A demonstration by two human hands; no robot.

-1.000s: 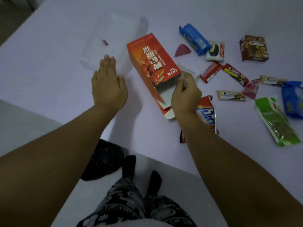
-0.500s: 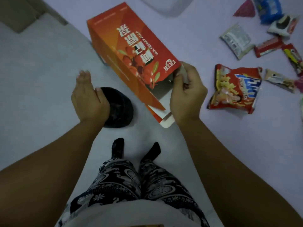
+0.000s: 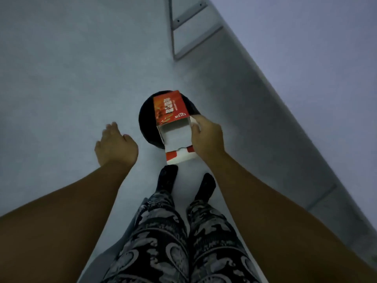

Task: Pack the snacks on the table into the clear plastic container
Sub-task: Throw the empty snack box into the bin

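Observation:
My right hand point(image 3: 206, 137) grips the open end of an empty orange carton point(image 3: 170, 109), its white inside and flaps facing me. The carton hangs over a round black bin point(image 3: 145, 123) on the floor, below table height. My left hand point(image 3: 115, 146) hovers left of the bin, palm down, fingers loosely apart, holding nothing. The snacks and the clear plastic container are out of view.
The lilac table point(image 3: 316, 48) runs along the upper right, its edge slanting down to the right, with a metal leg frame point(image 3: 189, 27) beneath. My patterned trousers and black socks point(image 3: 167, 178) stand on the grey floor point(image 3: 61, 68) just behind the bin.
The view swung down from the tabletop to the floor. My right hand carried the orange carton off the table and down over the black bin. My left hand dropped alongside.

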